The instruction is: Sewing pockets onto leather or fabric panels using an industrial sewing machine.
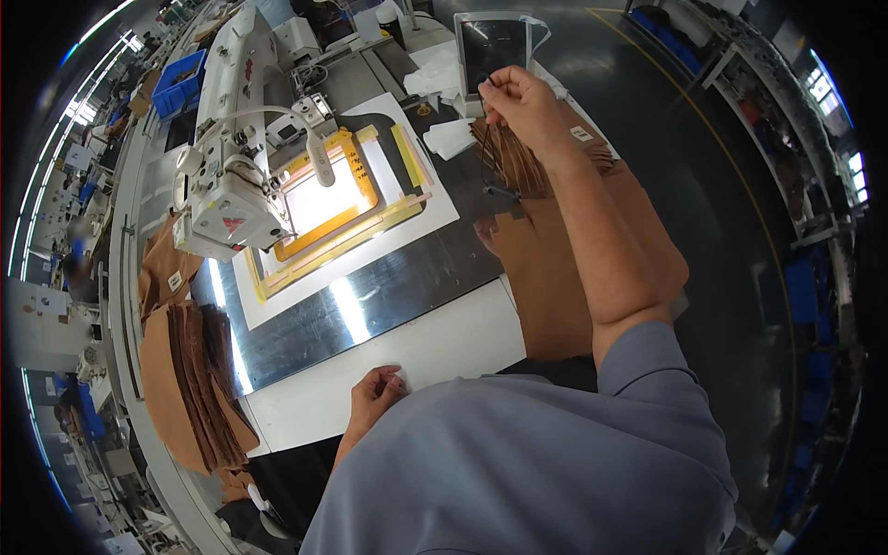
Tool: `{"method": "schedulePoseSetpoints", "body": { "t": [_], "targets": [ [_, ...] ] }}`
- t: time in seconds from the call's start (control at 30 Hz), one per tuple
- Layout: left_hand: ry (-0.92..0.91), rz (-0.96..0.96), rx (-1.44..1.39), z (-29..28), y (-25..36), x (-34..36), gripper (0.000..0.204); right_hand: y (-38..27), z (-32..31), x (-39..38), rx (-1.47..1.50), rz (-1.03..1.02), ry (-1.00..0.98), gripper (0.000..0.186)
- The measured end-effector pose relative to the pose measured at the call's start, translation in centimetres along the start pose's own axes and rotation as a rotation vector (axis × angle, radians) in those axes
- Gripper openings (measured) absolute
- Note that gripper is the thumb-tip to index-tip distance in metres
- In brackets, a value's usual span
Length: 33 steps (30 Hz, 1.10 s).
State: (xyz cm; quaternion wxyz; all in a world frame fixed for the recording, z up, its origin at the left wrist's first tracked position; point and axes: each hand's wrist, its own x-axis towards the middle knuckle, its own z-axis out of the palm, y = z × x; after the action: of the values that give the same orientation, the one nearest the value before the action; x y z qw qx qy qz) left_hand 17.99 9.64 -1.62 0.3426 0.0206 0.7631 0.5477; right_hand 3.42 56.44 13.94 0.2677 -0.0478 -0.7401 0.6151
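My right hand [521, 104] is raised in front of the screen at the far side, thumb and fingers pinched together. A thin dark cord [483, 153] appears to hang from that pinch toward a small dark piece by the stacked brown panels [513, 157]. Curled at the near edge of the white table front [453, 342] is my left hand [377, 396]; what its fingers hold, if anything, is hidden. A white sewing machine [236, 199] stands over a yellow-orange frame [356, 171] on a white sheet [435, 208], lit brightly from the machine head.
Another stack of brown panels [180, 388] hangs at the table's left edge. Large brown pieces [546, 287] drape over the right side. A control screen [495, 46] stands at the back, near crumpled white material [435, 74]. A blue bin [178, 83] sits far left.
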Motion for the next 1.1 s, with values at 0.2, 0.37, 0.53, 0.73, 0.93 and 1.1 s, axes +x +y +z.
{"method": "schedulePoseSetpoints", "body": {
  "t": [0.2, 0.37, 0.53, 0.73, 0.93, 1.1],
  "targets": [
    [-0.011, -0.011, -0.078, -0.3, -0.5, 0.4, 0.023, 9.1, 0.5, -5.4, -0.003, 0.094, -0.137, 0.017],
    [-0.011, -0.048, -0.059, -0.2, 0.1, 1.4, 0.018, 10.6, 0.6, -8.6, -0.223, 0.263, -0.149, 0.030],
    [0.010, -0.096, -0.060, 0.2, 1.1, 1.6, 0.015, 11.0, 0.1, -9.8, -0.414, -0.007, -0.123, 0.034],
    [0.061, -0.105, -0.050, 0.4, 0.8, 1.5, 0.014, 5.6, -1.5, -8.2, -0.439, 0.013, -0.008, 0.012],
    [0.055, -0.122, -0.053, 0.2, 0.6, 1.9, 0.014, 8.1, 2.7, -6.7, -0.634, -0.340, -0.205, 0.052],
    [0.032, -0.099, -0.010, 0.0, 0.6, 2.2, 0.015, 12.8, 8.1, -6.5, -0.975, -0.326, -0.403, 0.039]
  ]
}}
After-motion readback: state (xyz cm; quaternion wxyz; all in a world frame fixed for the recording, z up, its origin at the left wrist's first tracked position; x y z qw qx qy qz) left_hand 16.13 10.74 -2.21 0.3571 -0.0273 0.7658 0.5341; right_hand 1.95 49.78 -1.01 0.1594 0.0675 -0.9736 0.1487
